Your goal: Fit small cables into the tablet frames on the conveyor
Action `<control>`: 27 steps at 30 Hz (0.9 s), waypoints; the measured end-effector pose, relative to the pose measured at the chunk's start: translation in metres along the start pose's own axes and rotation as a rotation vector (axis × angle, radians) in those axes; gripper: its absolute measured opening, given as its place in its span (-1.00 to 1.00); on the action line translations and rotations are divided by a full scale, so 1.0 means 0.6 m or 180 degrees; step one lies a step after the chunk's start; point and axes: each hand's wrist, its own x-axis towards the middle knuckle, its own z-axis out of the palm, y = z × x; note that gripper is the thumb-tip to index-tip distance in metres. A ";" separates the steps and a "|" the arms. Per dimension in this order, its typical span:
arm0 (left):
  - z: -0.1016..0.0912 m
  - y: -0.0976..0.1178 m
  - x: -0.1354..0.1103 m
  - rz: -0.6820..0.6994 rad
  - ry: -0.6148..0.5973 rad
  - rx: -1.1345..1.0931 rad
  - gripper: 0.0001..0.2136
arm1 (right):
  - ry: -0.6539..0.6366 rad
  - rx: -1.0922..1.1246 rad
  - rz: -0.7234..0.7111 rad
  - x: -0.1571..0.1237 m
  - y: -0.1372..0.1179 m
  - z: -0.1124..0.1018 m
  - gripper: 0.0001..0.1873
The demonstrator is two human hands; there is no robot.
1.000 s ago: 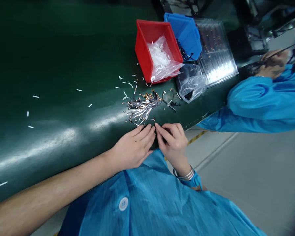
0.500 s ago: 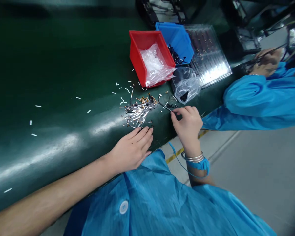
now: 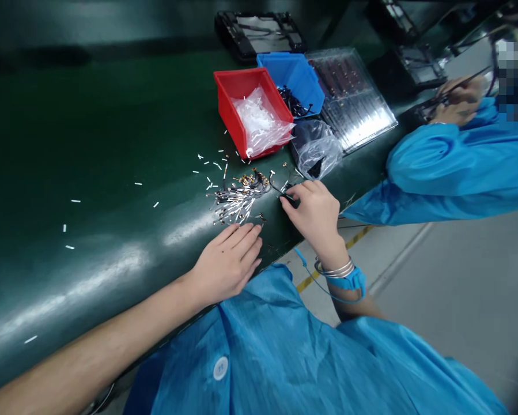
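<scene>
My left hand [image 3: 228, 262] lies flat on the dark green bench [image 3: 90, 144] near its front edge, fingers stretched out together, holding nothing. Just beyond its fingertips is a pile of small metal-tipped cable pieces [image 3: 239, 196]. My right hand [image 3: 314, 210] sits to the right of that pile, its fingers curled in a pinch on a small dark piece [image 3: 290, 199] at the bench surface. That wrist carries metal bangles and a blue wrist strap [image 3: 347, 279] with a thin cord.
A red bin [image 3: 228, 109] with a clear bag of white parts and a blue bin [image 3: 304, 78] stand behind the pile. Beside them lie a clear plastic bag [image 3: 317, 150], a clear tray [image 3: 349, 98] and a black tray [image 3: 259, 31]. A co-worker's blue sleeve [image 3: 457, 167] rests at right. White bits are scattered around.
My right hand left the left hand near the bench edge, moved forward and right to the loose pieces, then pinched one. The left hand stayed flat. The view shifted upward.
</scene>
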 end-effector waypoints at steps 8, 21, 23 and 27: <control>-0.003 0.000 0.003 -0.0036 0.0184 -0.0135 -0.74 | -0.0819 -0.0168 -0.0122 0.058 -0.038 -0.022 -0.94; -0.031 -0.003 0.022 -0.2214 0.0614 -0.2935 -0.71 | 0.0856 0.1074 -0.0166 -0.015 -0.074 -0.063 -0.84; -0.034 -0.002 0.028 -0.2704 0.0641 -0.3591 -0.69 | 0.0850 0.1344 -0.0356 -0.043 -0.103 -0.065 -0.85; -0.044 -0.003 0.035 -0.2997 0.0832 -0.3462 -0.75 | 0.0882 0.1704 -0.0480 -0.064 -0.137 -0.058 -0.87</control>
